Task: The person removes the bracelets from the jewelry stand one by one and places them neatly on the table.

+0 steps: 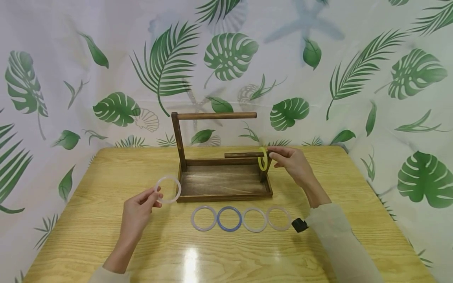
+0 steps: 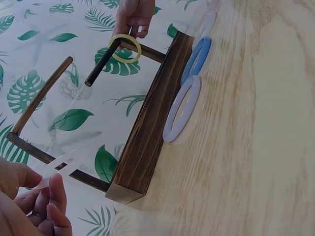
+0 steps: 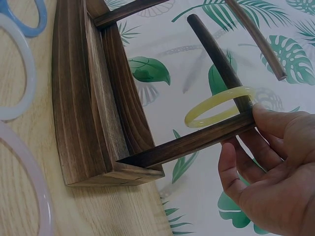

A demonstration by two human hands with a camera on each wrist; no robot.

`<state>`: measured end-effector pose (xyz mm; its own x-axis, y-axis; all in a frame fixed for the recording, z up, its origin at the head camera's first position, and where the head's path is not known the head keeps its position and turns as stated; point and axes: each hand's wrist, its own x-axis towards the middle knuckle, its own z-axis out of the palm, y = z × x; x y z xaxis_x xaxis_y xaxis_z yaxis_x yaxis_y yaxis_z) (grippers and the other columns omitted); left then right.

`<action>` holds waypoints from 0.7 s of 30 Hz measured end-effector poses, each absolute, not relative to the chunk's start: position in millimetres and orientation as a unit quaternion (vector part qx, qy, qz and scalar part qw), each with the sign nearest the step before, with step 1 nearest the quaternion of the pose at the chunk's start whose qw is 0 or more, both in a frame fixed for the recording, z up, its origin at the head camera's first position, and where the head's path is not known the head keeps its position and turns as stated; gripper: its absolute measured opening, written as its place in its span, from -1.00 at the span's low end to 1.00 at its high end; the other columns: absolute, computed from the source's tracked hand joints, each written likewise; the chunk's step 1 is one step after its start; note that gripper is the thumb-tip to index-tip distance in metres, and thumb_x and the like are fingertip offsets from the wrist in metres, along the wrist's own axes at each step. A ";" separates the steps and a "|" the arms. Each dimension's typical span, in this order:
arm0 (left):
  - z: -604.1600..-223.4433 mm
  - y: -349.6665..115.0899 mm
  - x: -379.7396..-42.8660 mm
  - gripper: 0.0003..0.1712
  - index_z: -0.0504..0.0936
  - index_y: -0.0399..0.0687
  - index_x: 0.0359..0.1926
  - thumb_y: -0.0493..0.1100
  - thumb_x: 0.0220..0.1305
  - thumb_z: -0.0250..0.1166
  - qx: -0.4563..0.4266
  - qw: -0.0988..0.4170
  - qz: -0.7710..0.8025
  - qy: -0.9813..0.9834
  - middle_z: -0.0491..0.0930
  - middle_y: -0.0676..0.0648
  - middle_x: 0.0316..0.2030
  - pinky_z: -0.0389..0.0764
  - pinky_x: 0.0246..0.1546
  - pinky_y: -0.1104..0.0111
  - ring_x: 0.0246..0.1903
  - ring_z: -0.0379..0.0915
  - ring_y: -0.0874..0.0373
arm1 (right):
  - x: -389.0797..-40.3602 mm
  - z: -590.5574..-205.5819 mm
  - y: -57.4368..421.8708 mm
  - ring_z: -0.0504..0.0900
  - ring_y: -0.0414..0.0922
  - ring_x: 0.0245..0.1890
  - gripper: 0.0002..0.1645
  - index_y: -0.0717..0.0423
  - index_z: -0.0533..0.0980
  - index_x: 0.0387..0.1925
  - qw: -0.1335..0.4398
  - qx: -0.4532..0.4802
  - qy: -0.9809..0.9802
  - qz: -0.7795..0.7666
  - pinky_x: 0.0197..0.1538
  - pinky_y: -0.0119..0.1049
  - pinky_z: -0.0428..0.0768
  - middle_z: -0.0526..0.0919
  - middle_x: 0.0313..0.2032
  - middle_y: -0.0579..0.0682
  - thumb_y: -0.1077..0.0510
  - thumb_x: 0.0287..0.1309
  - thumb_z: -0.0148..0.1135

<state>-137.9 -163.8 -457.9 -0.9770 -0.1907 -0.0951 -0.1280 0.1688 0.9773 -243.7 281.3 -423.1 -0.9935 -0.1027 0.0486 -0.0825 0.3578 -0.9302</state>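
Observation:
My left hand (image 1: 139, 210) pinches a translucent white bangle (image 1: 168, 177) upright, just left of the wooden rack (image 1: 226, 198). At the rack's right end, my right hand (image 1: 291, 163) holds the top of the short post (image 3: 197, 140) between thumb and fingers. A yellow bangle (image 3: 211, 118) hangs around the lower bar (image 3: 216, 51), close to that post and the right thumb. In the left wrist view, the white bangle (image 2: 66, 160) sits between the left thumb and fingers, and part of it blends with the background.
In front of the rack lie a pale lilac bangle (image 1: 203, 229), a blue bangle (image 1: 229, 230), a white bangle (image 1: 255, 230) and a pale pink bangle (image 1: 278, 229) in a row. The rack's upper bar (image 1: 217, 116) extends from its tall left post (image 1: 178, 137). A leaf-print cloth (image 1: 226, 78) hangs behind the table.

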 end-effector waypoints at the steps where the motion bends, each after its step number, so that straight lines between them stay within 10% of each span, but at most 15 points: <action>1: -458.0 -164.4 -137.2 -0.64 0.69 -0.28 0.17 -0.16 0.52 0.26 0.105 0.021 -0.636 -0.764 0.78 -0.03 -0.18 0.16 -0.63 0.51 -0.36 0.64 0.25 | -243.8 -423.3 281.5 0.63 -0.14 0.02 -0.49 0.20 0.58 0.29 0.009 -0.056 0.824 -0.564 -0.01 -0.29 0.68 0.57 0.30 0.17 0.00 0.48 0.25; 21: -462.3 -170.1 -125.3 -0.60 0.65 -0.33 0.21 -0.14 0.54 0.22 0.109 -0.036 -0.607 -0.786 0.76 -0.09 -0.10 0.31 -0.38 0.41 -0.28 0.63 0.24 | -242.9 -422.8 281.8 0.65 -0.16 -0.02 -0.49 0.19 0.58 0.29 0.008 -0.055 0.827 -0.560 0.01 -0.25 0.68 0.57 0.29 0.17 -0.01 0.49 0.25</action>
<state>-125.3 -170.1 -462.3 -0.9736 -0.1284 -0.1889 -0.2153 0.2394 0.9468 -242.9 281.8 -422.8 -0.9938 -0.1003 0.0487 -0.0825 0.3672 -0.9265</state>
